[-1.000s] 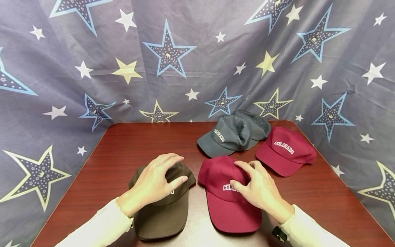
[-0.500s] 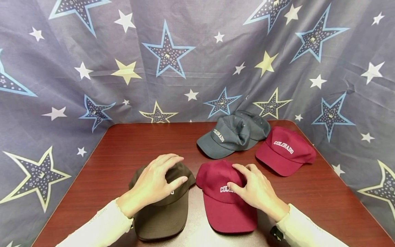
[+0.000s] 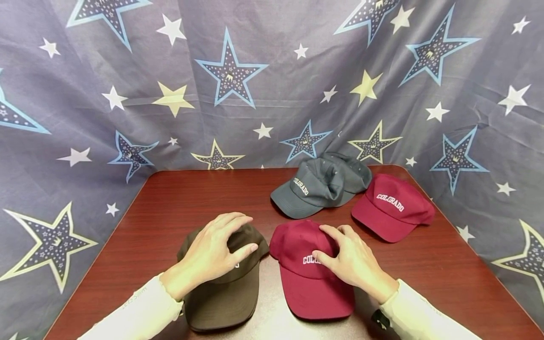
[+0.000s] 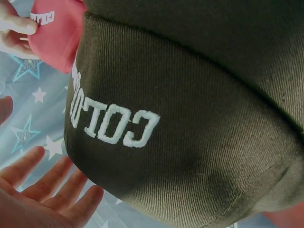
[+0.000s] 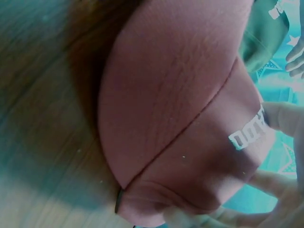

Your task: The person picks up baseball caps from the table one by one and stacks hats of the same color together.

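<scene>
An olive-brown baseball cap (image 3: 223, 304) lies brim toward me at the table's left front. Over its crown is my left hand (image 3: 212, 248), fingers relaxed and thumb spread, covering most of the lettering. The left wrist view has those fingertips (image 4: 90, 202) beside the crown's edge, nothing pinched. To its right sits a maroon baseball cap (image 3: 316, 295) with white "COLORADO" letters, its brim also facing me. My right hand (image 3: 357, 262) grips this crown: the thumb (image 5: 280, 116) presses at the lettering, while the other fingers curve over the top and side.
Behind stand grey-blue caps (image 3: 312, 186), one tucked partly behind the other. Another maroon cap (image 3: 393, 208) lies near the right edge of the reddish-brown table (image 3: 182, 193). A star-patterned curtain (image 3: 263, 80) hangs close along the back and sides.
The front maroon cap has shifted slightly left with my right hand on it, mostly in the first half second. My left hand and the olive cap have stayed in place.
</scene>
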`<state>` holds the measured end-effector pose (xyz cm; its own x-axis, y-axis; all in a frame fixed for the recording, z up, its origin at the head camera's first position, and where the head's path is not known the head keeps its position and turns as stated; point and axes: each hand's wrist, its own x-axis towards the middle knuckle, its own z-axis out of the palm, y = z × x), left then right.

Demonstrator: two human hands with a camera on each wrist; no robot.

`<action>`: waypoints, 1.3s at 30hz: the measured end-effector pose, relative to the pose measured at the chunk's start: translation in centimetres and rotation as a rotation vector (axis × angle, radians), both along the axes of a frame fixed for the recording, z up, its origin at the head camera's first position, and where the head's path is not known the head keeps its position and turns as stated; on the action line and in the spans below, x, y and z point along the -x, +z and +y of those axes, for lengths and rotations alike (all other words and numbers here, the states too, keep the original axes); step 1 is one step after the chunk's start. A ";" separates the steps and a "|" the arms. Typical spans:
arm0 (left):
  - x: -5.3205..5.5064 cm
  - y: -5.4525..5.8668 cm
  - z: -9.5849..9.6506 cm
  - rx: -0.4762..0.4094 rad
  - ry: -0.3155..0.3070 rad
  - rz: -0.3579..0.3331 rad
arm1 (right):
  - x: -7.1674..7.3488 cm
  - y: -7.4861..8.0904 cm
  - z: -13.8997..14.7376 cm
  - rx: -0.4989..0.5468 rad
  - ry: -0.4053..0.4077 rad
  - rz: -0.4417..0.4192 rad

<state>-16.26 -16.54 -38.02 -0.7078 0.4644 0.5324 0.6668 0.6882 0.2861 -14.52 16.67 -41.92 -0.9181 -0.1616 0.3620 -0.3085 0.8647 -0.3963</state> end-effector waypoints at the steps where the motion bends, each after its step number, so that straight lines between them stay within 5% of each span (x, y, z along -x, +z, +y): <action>1: 0.0 0.0 0.0 0.000 0.000 0.000 | 0.0 0.0 0.0 -0.003 0.000 -0.001; 24: 0.0 -0.2 -0.1 -0.005 -0.004 0.008 | 0.2 1.5 1.6 0.045 -0.065 -0.098; 39: 0.1 -0.3 -0.2 0.001 0.008 -0.002 | 1.4 2.2 5.1 0.086 -0.147 -0.084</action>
<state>-16.33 -16.73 -38.34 -0.7126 0.4596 0.5301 0.6607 0.6937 0.2868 -15.89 21.77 -39.70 -0.9570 0.0048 0.2901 -0.1442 0.8598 -0.4899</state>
